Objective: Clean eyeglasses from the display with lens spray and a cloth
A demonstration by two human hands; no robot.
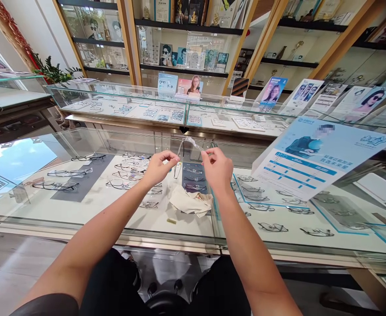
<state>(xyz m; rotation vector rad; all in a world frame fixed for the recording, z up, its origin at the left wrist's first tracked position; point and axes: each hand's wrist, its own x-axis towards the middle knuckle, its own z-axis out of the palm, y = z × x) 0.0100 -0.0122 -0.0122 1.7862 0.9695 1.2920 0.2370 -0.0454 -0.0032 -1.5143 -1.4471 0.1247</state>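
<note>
Both my hands are raised over a glass display counter [81, 221]. My left hand [158, 166] and my right hand [216, 169] are closed in pinches on the two ends of a thin pair of glasses [190, 142] with clear lenses, held above the glass. One temple arm hangs down between my hands. Below them on the counter top lies a crumpled beige cloth [191, 202]. A small brass-coloured piece [171, 221] rests on the glass near the cloth.
Inside the counter lie several pairs of glasses [61, 185] on dark and white trays. A tilted blue-and-white leaflet stand [318, 156] is at my right. A second glass counter [123, 107] and shelves with posters stand behind. A potted plant [50, 70] is far left.
</note>
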